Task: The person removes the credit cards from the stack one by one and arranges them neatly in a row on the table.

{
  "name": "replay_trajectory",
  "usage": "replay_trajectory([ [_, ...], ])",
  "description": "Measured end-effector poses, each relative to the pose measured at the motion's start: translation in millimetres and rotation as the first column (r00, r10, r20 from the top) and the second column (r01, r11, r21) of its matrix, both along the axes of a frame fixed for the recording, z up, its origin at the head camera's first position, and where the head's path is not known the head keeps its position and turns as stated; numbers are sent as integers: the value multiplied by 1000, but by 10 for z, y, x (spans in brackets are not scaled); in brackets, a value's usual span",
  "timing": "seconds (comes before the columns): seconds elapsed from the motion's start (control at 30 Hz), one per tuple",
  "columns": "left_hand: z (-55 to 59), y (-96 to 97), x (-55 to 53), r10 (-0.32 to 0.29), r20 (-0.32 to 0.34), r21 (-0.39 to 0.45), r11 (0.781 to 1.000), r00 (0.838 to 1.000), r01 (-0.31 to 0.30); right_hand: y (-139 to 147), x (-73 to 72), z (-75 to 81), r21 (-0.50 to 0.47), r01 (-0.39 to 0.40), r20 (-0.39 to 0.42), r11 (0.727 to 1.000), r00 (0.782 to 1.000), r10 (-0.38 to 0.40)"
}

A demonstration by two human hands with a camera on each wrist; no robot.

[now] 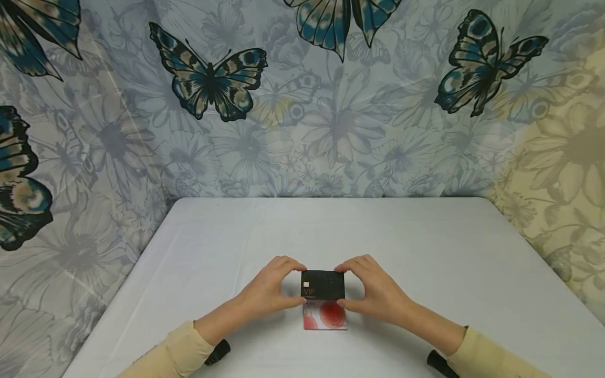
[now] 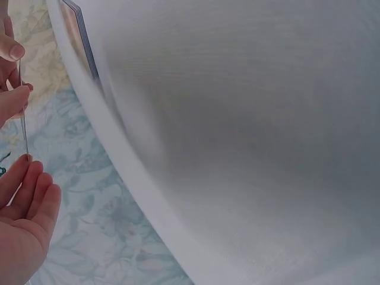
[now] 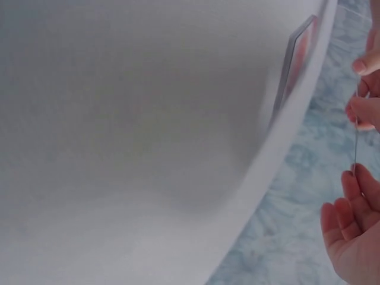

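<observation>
A black card (image 1: 323, 283) with "VIP" printed on it is held between both hands above the table. At its left end, the left hand (image 1: 271, 286) pinches the card with the thumb at the lower corner and a finger at the upper corner. The right hand (image 1: 380, 291) pinches the right end in the same way. Seen from the left wrist, the card (image 2: 24, 133) is a thin edge-on line. Just below it in the head view lies a stack of cards (image 1: 326, 321), its white top showing red round shapes; the black card overlaps its upper part.
The white-covered table (image 1: 331, 231) stretches out to both sides and behind the hands. Behind it hangs a flowered cloth (image 1: 340, 131) with blue butterflies. Dark wrist pieces (image 1: 218, 353) show beside the yellow sleeves (image 1: 175, 350).
</observation>
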State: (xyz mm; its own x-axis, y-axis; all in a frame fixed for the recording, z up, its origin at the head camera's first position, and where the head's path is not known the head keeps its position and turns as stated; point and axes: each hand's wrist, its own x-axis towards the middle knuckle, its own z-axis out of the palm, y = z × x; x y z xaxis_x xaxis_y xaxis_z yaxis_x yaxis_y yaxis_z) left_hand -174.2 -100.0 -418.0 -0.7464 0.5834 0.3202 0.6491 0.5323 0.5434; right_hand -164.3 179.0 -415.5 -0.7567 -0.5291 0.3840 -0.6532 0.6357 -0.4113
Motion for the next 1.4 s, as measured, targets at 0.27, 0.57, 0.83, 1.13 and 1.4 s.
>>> replay_trajectory([
  [0.27,26,-35,-22,6,-17,41,999,1000,-5,-33,-46,30,-25,-7,-28,1000,1000,7],
  [0.57,43,-48,-81,-2,-88,80,997,996,9,-47,-107,34,-62,-21,-93,998,996,15],
  [0.83,63,-62,-148,5,-183,42,999,983,2,-74,-171,54,-53,-29,-136,998,991,22],
  [1.13,90,-168,-280,33,-270,-6,999,962,-36,-209,-341,94,-26,-34,-183,999,983,28],
  [1.4,100,-343,-429,64,-299,-11,997,952,-70,-395,-580,53,-14,-43,-195,999,980,40],
])
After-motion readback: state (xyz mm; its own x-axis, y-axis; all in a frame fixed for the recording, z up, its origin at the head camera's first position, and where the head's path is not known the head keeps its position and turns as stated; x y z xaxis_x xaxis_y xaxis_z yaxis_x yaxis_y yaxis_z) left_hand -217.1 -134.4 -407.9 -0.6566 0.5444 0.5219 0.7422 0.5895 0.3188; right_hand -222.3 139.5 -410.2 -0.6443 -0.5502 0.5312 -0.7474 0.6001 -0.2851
